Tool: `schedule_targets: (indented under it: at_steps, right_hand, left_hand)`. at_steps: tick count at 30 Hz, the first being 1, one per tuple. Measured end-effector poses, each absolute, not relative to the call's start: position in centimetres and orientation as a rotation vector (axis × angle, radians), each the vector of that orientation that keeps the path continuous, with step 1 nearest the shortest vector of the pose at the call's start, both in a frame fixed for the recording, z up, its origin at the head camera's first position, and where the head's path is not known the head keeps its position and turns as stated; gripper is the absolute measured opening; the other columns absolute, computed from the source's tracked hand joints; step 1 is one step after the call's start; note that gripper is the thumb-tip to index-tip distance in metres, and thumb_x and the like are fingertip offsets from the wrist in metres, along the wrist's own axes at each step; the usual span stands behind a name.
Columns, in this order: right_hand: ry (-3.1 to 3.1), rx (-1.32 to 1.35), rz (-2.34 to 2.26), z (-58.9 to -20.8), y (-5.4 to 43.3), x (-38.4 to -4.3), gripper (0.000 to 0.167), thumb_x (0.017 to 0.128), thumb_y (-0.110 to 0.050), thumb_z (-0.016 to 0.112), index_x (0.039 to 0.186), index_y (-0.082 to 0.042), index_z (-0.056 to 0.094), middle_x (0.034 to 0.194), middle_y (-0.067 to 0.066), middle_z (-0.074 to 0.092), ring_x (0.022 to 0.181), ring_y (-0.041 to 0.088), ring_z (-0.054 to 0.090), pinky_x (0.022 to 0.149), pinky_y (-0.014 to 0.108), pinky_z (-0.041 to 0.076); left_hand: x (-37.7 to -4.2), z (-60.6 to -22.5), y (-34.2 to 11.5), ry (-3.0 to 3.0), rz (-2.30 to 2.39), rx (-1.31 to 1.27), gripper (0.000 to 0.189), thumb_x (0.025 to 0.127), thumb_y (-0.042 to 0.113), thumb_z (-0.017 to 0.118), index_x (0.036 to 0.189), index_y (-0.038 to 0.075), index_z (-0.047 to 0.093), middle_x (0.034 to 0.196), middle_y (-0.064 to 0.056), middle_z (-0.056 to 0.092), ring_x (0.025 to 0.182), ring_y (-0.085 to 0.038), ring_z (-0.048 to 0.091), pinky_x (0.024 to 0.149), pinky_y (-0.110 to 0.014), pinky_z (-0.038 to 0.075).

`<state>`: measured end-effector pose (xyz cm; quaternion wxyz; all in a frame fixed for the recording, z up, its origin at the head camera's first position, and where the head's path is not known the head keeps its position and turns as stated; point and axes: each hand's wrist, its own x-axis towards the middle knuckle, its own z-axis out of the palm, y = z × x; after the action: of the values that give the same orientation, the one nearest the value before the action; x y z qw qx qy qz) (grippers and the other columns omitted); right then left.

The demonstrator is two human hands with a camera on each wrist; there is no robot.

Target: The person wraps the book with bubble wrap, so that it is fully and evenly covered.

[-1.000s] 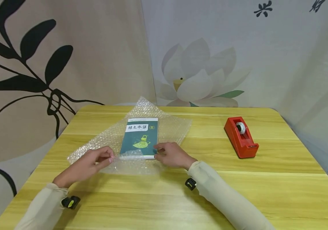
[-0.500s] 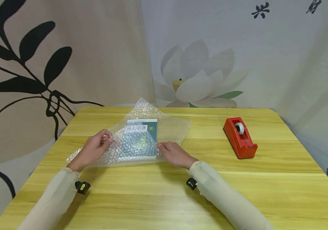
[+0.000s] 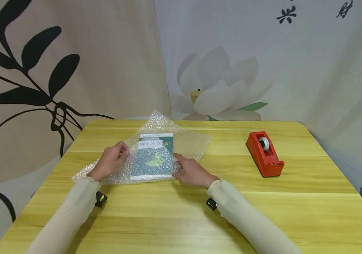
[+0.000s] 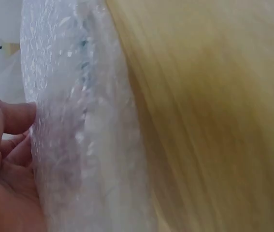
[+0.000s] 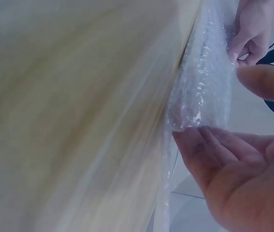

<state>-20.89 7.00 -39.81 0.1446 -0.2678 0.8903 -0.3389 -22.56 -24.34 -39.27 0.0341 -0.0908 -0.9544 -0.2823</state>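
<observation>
Left fingers (image 3: pixel 123 146) pinch the wrap (image 3: pixel 114 177), folded over most of the book (image 3: pixel 169 140) between; right fingers (image 5: pixel 194 147), parted, touch it; the corner (image 3: pixel 157 120) beyond and probably taping remain.

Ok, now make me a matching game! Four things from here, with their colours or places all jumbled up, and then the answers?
Things
1. book
2. tape dispenser
3. bubble wrap
4. table

Clues
A. see-through, folded over part of something with a cover
B. yellow with wood grain
C. blue-green, partly covered
D. red, holding a white roll

Right pairs: 1-C, 2-D, 3-A, 4-B
</observation>
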Motion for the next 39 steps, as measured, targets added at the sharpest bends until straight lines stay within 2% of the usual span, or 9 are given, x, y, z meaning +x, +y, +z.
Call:
schedule_targets:
  at_steps: [4,7,11,13,17,27,33,35,39]
  right_hand:
    - [2.566,-0.791,-0.967,-39.9,7.1,-20.9,0.068,0.098,-0.019,0.062,0.157,-0.007,0.03,0.138,0.022,0.062,0.125,0.034,0.062,0.107,0.045,0.052]
    - [2.568,-0.825,-0.964,-39.9,7.2,-21.0,0.064,0.097,-0.016,0.062,0.155,-0.006,0.036,0.137,0.02,0.063,0.119,0.031,0.066,0.104,0.044,0.053]
    - [2.575,-0.88,-0.94,-39.9,7.1,-21.0,0.056,0.097,-0.014,0.062,0.15,-0.004,0.044,0.143,0.017,0.06,0.117,0.03,0.068,0.104,0.044,0.053]
    - [2.58,-0.89,-0.925,-39.8,7.0,-21.0,0.054,0.097,-0.014,0.062,0.148,-0.004,0.047,0.145,0.016,0.058,0.122,0.031,0.065,0.107,0.045,0.051]
    - [2.594,-0.904,-0.89,-39.6,6.7,-21.0,0.05,0.097,-0.016,0.063,0.144,-0.003,0.052,0.144,0.016,0.059,0.131,0.034,0.058,0.112,0.047,0.047]
    - [2.657,-0.903,-0.696,-38.9,5.7,-20.8,0.048,0.098,-0.025,0.063,0.141,-0.005,0.056,0.14,0.014,0.061,0.132,0.033,0.056,0.112,0.046,0.046]
    - [2.716,-0.872,-0.6,-38.6,4.9,-20.5,0.047,0.097,-0.03,0.065,0.139,-0.009,0.059,0.15,0.018,0.051,0.142,0.037,0.045,0.118,0.049,0.04]
    - [2.734,-0.874,-0.573,-38.7,4.7,-20.5,0.046,0.097,-0.032,0.066,0.138,-0.012,0.061,0.153,0.021,0.046,0.148,0.041,0.036,0.122,0.052,0.033]
    - [2.722,-0.922,-0.495,-39.0,4.4,-20.5,0.048,0.097,-0.035,0.066,0.14,-0.016,0.059,0.16,0.021,0.035,0.156,0.044,0.013,0.122,0.06,0.029]
  left_hand:
    - [-23.0,-39.6,-24.0,-2.938,-0.738,-0.276,0.016,0.104,0.012,0.051,0.107,0.001,0.061,0.096,-0.018,0.072,0.072,-0.019,0.064,0.068,-0.037,0.053]
    - [-23.4,-39.9,-23.7,-2.957,-0.687,-0.254,0.016,0.103,0.013,0.053,0.106,0.002,0.063,0.092,-0.016,0.072,0.069,-0.019,0.063,0.066,-0.038,0.053]
    - [-23.6,-40.2,-23.6,-2.97,-0.637,-0.201,0.014,0.1,0.013,0.057,0.102,0.003,0.066,0.092,-0.015,0.073,0.076,-0.024,0.067,0.068,-0.042,0.055]
    - [-23.7,-40.2,-23.5,-2.97,-0.625,-0.18,0.013,0.099,0.013,0.059,0.101,0.003,0.067,0.091,-0.016,0.073,0.077,-0.026,0.067,0.069,-0.043,0.055]
    - [-23.9,-40.2,-23.2,-2.991,-0.617,-0.137,0.011,0.098,0.014,0.062,0.098,0.005,0.069,0.09,-0.014,0.073,0.076,-0.025,0.065,0.067,-0.041,0.054]
    - [-24.8,-39.4,-23.0,-3.162,-0.615,-0.066,0.013,0.097,0.016,0.06,0.094,0.005,0.068,0.089,-0.012,0.07,0.074,-0.021,0.06,0.068,-0.035,0.049]
    - [-25.5,-39.1,-23.1,-3.234,-0.585,-0.049,0.014,0.096,0.016,0.06,0.095,0.003,0.066,0.088,-0.011,0.068,0.075,-0.021,0.057,0.065,-0.03,0.046]
    - [-25.6,-38.9,-23.0,-3.246,-0.572,-0.059,0.014,0.096,0.015,0.059,0.095,0.003,0.065,0.087,-0.011,0.067,0.074,-0.021,0.056,0.064,-0.03,0.044]
    - [-25.6,-38.8,-23.0,-3.254,-0.549,-0.078,0.015,0.097,0.016,0.058,0.095,0.003,0.065,0.087,-0.01,0.066,0.073,-0.021,0.055,0.062,-0.03,0.043]
